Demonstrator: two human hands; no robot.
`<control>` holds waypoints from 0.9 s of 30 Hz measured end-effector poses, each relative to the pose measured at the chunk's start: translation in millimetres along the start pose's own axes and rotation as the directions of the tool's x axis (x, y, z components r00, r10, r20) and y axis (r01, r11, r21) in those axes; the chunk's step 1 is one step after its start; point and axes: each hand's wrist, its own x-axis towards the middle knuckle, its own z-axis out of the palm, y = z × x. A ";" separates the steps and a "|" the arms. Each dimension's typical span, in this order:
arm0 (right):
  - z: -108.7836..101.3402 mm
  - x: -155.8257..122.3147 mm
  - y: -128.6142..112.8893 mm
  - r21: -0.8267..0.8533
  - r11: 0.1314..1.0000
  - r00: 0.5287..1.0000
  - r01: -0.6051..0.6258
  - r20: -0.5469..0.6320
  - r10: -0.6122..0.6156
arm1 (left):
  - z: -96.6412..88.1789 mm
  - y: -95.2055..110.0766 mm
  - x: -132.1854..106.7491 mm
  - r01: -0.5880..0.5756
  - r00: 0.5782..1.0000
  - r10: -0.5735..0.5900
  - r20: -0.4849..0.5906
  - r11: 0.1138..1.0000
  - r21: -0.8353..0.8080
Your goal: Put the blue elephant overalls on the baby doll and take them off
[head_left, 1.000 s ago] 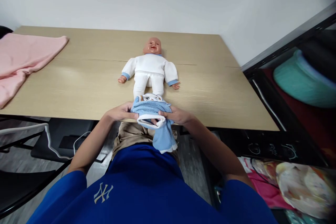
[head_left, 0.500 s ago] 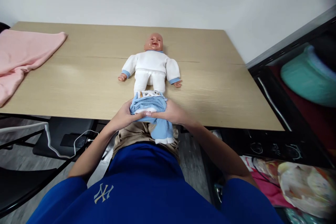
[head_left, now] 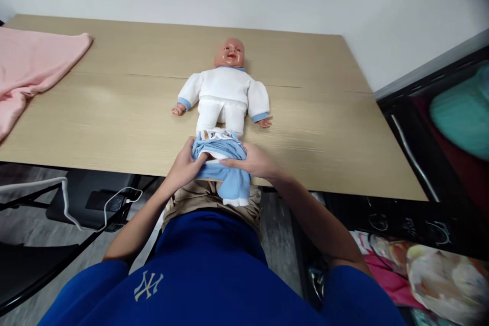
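Note:
A baby doll (head_left: 224, 84) in a white top with blue cuffs and white trousers lies on its back, head toward the wall. Over its lower legs is a bunched light blue baby garment (head_left: 235, 183) with white trim and a small print inside; whether it is a top or trousers I cannot tell. One tube of it, white-cuffed, hangs past the table's front edge. My left hand (head_left: 185, 165) grips the garment's left side, thumb at its opening. On the right side my right hand (head_left: 260, 160) grips it too, thumb across the white trim. The doll's feet are hidden.
The wooden table (head_left: 324, 127) meets a white wall at the back. A pink cloth (head_left: 34, 66) lies at its left end. Beside the right edge stands a black shelf with a teal container (head_left: 462, 112). A black chair (head_left: 91, 183) and white cable are at lower left.
My thumbs have drawn apart, and the garment's opening is wider between them. The view has shifted a little; the doll lies as before.

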 end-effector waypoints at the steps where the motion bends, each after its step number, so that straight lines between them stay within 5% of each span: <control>1: -5.1 1.1 0.7 0.024 0.999 0.999 -0.021 0.039 0.020 | 0.4 1.2 1.7 -0.005 1.000 0.005 0.018 1.000 -0.011; 10: -35.8 16.3 -4.8 0.002 0.992 0.981 -0.130 0.143 0.128 | 8.6 1.3 26.1 -0.056 0.998 0.057 0.019 0.997 -0.053; 18: -50.9 31.9 -11.5 0.040 0.999 0.992 -0.028 0.125 0.023 | 7.6 0.3 46.8 -0.069 0.997 0.071 0.023 0.994 -0.087; 22: -47.7 24.2 -30.7 -0.088 0.990 0.978 -0.108 0.167 0.122 | 6.5 -0.7 40.8 -0.072 0.996 0.075 0.040 0.995 -0.074; 27: -25.3 19.0 -46.4 -0.139 0.989 0.997 -0.058 0.042 0.065 | 3.7 0.1 27.5 -0.044 0.998 0.043 0.038 0.999 0.027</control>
